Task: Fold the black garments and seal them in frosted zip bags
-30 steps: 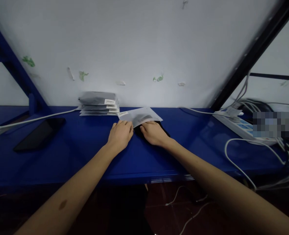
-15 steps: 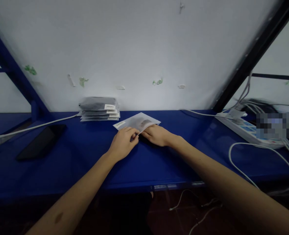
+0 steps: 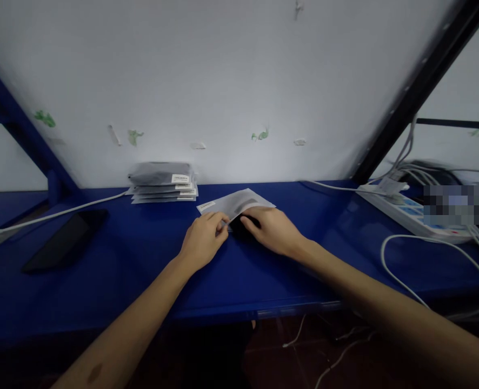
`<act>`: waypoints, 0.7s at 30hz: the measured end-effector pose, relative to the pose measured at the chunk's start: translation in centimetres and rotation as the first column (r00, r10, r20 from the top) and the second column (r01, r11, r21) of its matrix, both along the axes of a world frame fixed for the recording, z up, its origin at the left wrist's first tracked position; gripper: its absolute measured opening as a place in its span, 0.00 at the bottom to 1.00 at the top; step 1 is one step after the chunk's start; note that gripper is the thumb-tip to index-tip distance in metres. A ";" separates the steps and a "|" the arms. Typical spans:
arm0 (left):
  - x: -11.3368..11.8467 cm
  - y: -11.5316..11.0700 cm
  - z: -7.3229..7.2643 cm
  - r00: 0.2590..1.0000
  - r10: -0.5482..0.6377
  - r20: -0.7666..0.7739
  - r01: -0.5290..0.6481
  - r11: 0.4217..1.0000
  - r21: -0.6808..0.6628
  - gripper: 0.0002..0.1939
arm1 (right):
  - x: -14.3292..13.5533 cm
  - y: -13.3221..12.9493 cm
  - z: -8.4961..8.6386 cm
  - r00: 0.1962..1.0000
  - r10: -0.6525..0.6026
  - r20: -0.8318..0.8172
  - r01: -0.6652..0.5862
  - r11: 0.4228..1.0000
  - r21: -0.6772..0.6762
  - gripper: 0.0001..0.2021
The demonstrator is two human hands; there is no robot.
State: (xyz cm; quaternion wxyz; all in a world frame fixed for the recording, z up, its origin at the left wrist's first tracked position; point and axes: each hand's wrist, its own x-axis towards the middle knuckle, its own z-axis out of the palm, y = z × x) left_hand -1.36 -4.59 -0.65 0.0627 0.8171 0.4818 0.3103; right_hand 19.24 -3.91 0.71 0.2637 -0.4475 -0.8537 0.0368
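A frosted, see-through plastic bag (image 3: pixel 227 203) with a small white label lies near the middle of the blue table. My left hand (image 3: pixel 204 235) pinches the near edge of its opening between thumb and fingers. At the bag's right side is my right hand (image 3: pixel 278 228), its fingertips reaching into the opening and partly hidden by the plastic. Under the thumb of that hand shows a dark, soft-looking black item (image 3: pixel 243 229), partly at the bag's mouth; its kind cannot be made out. A dark shape also shows through the plastic.
A stack of several filled, labelled bags (image 3: pixel 162 183) stands against the wall at the back left. A black phone-like slab (image 3: pixel 66 237) lies on the left. To the right are a white power strip (image 3: pixel 418 219) and loose white cables (image 3: pixel 385 246). The blue table's (image 3: pixel 223 292) front edge is close.
My right hand has drawn back slightly to the right, its thumb now apart from the bag's edge, baring more of the black item. The bag has shifted slightly right. My left hand keeps its pinch.
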 end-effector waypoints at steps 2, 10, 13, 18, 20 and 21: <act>0.0 0.0 0.0 1.000 -0.003 -0.005 0.003 1.000 -0.012 0.06 | 1.6 -1.3 -0.2 0.980 0.185 0.077 -0.187 0.982 0.030 0.15; 0.0 0.1 0.0 0.996 -0.058 -0.067 0.057 0.998 -0.018 0.04 | 0.3 -0.5 -1.6 0.984 0.105 0.141 -0.104 0.994 -0.015 0.18; -0.1 0.2 -0.1 0.996 -0.067 -0.064 0.065 0.997 -0.036 0.04 | -2.0 -0.3 -1.3 0.973 -0.091 0.210 0.102 0.994 -0.041 0.16; -0.1 0.3 -0.2 0.999 -0.041 -0.008 0.041 0.999 -0.035 0.09 | -3.7 -0.5 -0.8 0.987 -0.076 0.138 0.084 0.995 -0.053 0.14; -0.2 0.4 0.0 1.000 0.024 0.007 -0.024 1.000 -0.003 0.12 | -3.2 -0.5 -0.6 0.996 0.082 0.045 -0.082 0.997 -0.018 0.14; -0.2 0.4 0.1 0.998 0.069 0.003 -0.069 0.997 0.019 0.13 | -2.8 -0.5 -0.5 0.991 0.136 0.006 -0.136 0.990 0.022 0.14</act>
